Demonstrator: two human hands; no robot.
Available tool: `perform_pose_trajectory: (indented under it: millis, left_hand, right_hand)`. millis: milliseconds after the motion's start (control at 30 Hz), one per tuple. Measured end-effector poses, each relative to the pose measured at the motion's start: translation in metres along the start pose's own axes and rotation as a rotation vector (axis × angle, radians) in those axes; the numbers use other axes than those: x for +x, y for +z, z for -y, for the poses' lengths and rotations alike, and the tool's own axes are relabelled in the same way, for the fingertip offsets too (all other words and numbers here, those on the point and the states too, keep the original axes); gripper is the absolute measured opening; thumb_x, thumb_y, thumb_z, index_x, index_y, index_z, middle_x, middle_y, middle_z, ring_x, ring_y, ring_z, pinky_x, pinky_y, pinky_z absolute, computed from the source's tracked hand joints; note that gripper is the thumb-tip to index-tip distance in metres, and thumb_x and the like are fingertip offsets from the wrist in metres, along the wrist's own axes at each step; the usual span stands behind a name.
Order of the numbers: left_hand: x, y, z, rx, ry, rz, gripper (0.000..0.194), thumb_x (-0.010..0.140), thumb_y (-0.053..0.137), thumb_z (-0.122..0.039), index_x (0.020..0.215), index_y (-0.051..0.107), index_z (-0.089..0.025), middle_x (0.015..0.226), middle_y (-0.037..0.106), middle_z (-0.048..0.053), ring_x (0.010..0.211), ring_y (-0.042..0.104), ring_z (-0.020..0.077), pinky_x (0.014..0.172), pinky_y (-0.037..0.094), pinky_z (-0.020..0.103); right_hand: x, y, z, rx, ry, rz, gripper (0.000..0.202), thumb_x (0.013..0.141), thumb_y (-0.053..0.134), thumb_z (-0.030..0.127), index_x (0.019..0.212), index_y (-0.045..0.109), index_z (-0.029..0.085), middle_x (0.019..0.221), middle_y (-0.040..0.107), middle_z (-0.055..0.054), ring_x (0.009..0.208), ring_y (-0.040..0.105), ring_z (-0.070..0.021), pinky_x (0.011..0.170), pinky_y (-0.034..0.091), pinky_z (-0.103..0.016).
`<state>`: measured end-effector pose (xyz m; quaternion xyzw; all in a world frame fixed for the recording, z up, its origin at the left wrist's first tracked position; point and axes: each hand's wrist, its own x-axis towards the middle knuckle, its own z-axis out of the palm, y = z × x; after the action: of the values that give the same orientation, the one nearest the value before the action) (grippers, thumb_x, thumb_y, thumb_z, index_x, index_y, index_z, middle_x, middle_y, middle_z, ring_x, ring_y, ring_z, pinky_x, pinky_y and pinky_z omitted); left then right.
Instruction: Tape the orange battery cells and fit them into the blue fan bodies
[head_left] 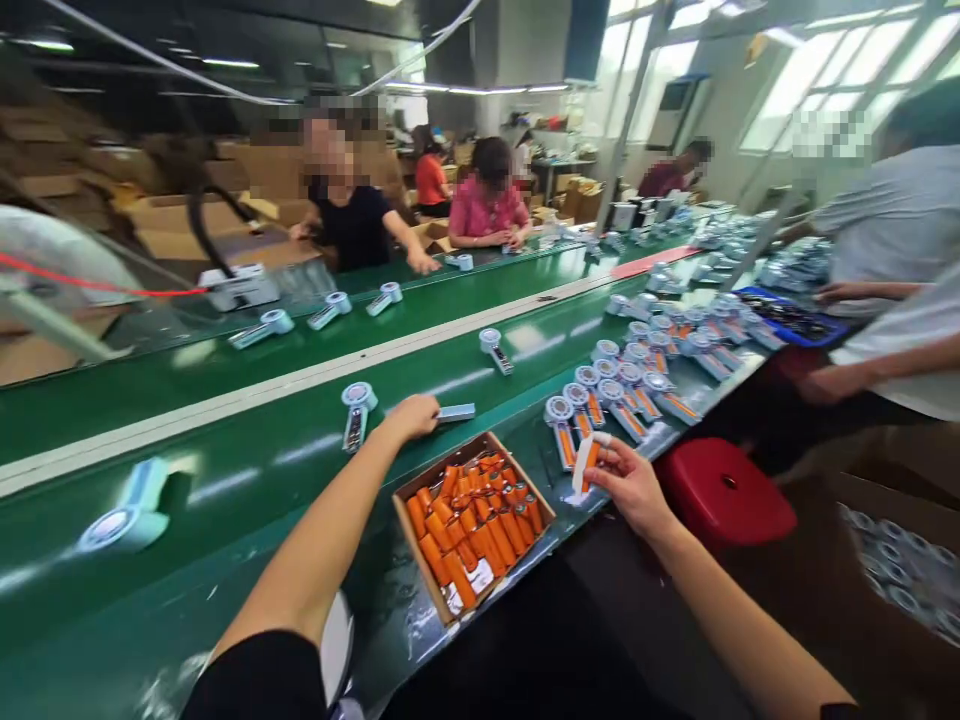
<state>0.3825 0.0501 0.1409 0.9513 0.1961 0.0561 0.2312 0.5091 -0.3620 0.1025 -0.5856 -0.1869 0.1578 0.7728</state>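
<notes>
My left hand (416, 415) reaches over the green belt, fingers closed on a light-blue handheld fan (456, 412); its handle sticks out to the right and its head is hidden behind my hand. My right hand (630, 485) is over the table's front edge, with thumb and fingers pinching an orange battery cell (592, 455) that has a white strip along it. Between my arms sits a cardboard box (420, 590) filled with orange battery cells (469, 520). Just beyond my right hand, several fans (576, 395) lie in rows, orange cells showing in their open handles.
More fans lie on the belt (225, 450), one (124, 515) near at left. A red stool (724, 490) stands right, under the table edge. A blue tray (799, 315) with dark parts lies farther back. Co-workers sit across the belt and at my right.
</notes>
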Motion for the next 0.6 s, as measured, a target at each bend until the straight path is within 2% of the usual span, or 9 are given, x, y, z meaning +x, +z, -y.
perform_pose_trajectory:
  millis: [100,200,300,367,433,533,600]
  left_hand:
    - [-0.002,0.007,0.001,-0.052,-0.016,0.002,0.045,0.093,0.062,-0.061,0.114,0.073,-0.023,0.117,0.075,0.009,0.119,0.064,0.0267,0.103,0.049,0.043]
    - [0.018,0.015,-0.011,-0.082,0.006,0.01,0.045,0.086,0.064,-0.061,0.114,0.076,-0.028,0.114,0.078,0.004,0.13,0.058,0.0294,0.103,0.046,0.039]
    - [0.036,0.022,-0.019,-0.097,0.032,0.027,0.048,0.084,0.065,-0.062,0.119,0.075,-0.031,0.115,0.078,0.001,0.133,0.056,0.0301,0.103,0.047,0.039]
    - [0.04,0.025,-0.018,-0.106,0.05,0.03,0.046,0.086,0.067,-0.061,0.121,0.074,-0.032,0.114,0.077,0.002,0.131,0.057,0.0302,0.103,0.049,0.04]
    - [0.039,0.025,-0.015,-0.109,0.071,0.016,0.044,0.091,0.068,-0.058,0.123,0.073,-0.027,0.117,0.075,0.006,0.125,0.061,0.0299,0.103,0.052,0.043]
    - [0.032,0.021,-0.009,-0.097,0.079,-0.008,0.042,0.099,0.065,-0.051,0.126,0.067,-0.018,0.128,0.067,0.011,0.116,0.065,0.0262,0.1,0.056,0.046]
    - [0.03,0.016,-0.012,-0.081,0.074,-0.007,0.039,0.101,0.063,-0.046,0.129,0.065,-0.019,0.133,0.064,0.011,0.115,0.065,0.0243,0.1,0.058,0.045]
  right_hand:
    - [0.059,0.038,0.01,-0.133,-0.1,0.182,0.06,0.07,0.094,0.041,0.122,0.069,0.025,0.107,0.08,-0.007,0.095,0.078,-0.027,0.086,0.065,-0.041]
    - [0.118,0.088,0.007,-0.377,-0.22,0.374,0.052,0.081,0.082,0.046,0.125,0.065,0.024,0.109,0.08,-0.007,0.098,0.077,-0.0244,0.091,0.064,-0.039]
    - [0.161,0.124,-0.007,-0.559,-0.245,0.496,0.037,0.084,0.08,0.038,0.116,0.068,0.024,0.1,0.08,-0.004,0.093,0.077,-0.0218,0.089,0.062,-0.035]
    - [0.175,0.138,-0.018,-0.66,-0.236,0.55,0.026,0.083,0.082,0.032,0.105,0.07,0.023,0.091,0.079,-0.002,0.087,0.075,-0.0204,0.086,0.061,-0.034]
    - [0.177,0.151,-0.027,-0.775,-0.233,0.593,0.019,0.088,0.08,0.031,0.1,0.07,0.02,0.087,0.076,-0.002,0.082,0.073,-0.0191,0.083,0.06,-0.035]
    - [0.168,0.183,-0.037,-0.91,-0.253,0.662,0.024,0.099,0.072,0.037,0.106,0.069,0.014,0.098,0.073,-0.005,0.087,0.071,-0.019,0.083,0.06,-0.038]
    - [0.159,0.21,-0.038,-0.983,-0.286,0.718,0.028,0.102,0.067,0.04,0.114,0.068,0.014,0.11,0.071,-0.007,0.095,0.07,-0.0199,0.086,0.061,-0.039]
